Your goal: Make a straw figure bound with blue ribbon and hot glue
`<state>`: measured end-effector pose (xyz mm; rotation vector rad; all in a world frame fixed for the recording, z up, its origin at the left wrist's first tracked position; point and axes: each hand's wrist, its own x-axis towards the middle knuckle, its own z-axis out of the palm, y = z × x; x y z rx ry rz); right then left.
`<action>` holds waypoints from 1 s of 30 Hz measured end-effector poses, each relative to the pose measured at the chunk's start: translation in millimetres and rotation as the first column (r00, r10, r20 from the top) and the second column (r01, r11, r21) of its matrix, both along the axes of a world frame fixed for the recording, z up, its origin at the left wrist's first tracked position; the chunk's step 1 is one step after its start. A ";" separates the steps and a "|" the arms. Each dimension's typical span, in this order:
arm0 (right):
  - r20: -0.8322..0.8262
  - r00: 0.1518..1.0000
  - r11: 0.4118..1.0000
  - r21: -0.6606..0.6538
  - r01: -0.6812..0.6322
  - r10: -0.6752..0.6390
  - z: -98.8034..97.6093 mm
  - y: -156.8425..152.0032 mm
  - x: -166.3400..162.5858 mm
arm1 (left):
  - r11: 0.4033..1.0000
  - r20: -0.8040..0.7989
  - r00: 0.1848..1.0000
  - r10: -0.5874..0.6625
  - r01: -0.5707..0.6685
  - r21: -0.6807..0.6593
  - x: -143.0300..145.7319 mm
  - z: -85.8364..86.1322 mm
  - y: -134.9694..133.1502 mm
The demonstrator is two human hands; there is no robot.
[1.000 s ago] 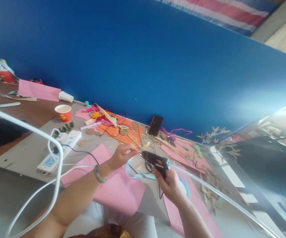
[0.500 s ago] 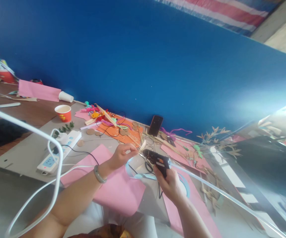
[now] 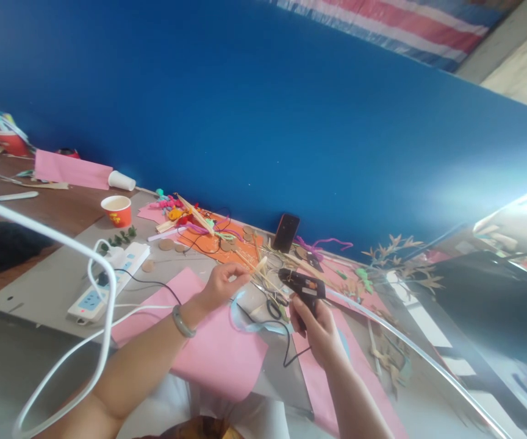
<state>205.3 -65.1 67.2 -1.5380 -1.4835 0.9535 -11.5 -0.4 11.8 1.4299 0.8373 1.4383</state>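
Note:
My right hand (image 3: 317, 326) is wrapped round the handle of a black glue gun (image 3: 304, 284), whose nozzle points left. Thumb and fingertips of my left hand (image 3: 225, 285) are pinched together on a thin straw-coloured strip (image 3: 268, 279). A small pale piece (image 3: 261, 264) shows at the strip; whether it is attached, I cannot tell. The nozzle is a short way right of my left fingertips, apart from them. Below and between the hands lie scissors with black handles (image 3: 273, 308) and a loop of light blue ribbon (image 3: 245, 325).
Pink paper sheets (image 3: 227, 360) cover part of the grey table. A white power strip (image 3: 108, 283) and red paper cup (image 3: 118, 213) stand left. A phone (image 3: 286, 233) leans by the blue partition (image 3: 245, 122). Dried twigs (image 3: 396, 262) lie right. A white cable or tube (image 3: 109, 317) arches in front.
My right hand has moved the glue gun right, away from my left fingertips. Its black cord now shows in a loop below. My left hand has shifted only slightly.

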 end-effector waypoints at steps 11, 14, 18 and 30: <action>0.017 0.964 0.949 -0.172 0.265 -0.267 -42.6 -5.2 64.5 | 0.992 0.041 0.998 0.045 -0.039 -0.122 0.4 -12.2 10.1; 0.120 0.928 0.919 -0.144 0.367 -0.352 -50.4 -11.5 78.9 | 0.990 0.037 0.997 0.063 -0.058 -0.127 0.2 -15.2 11.3; 0.312 0.877 0.912 -0.064 0.404 -0.366 -58.3 -20.9 95.7 | 0.992 -0.006 0.995 0.100 -0.100 -0.084 0.0 -14.0 10.2; 0.663 0.703 0.921 -0.053 0.387 -0.257 -62.4 -44.1 115.2 | 0.983 -0.008 0.983 0.186 -0.185 0.013 0.5 -10.6 6.9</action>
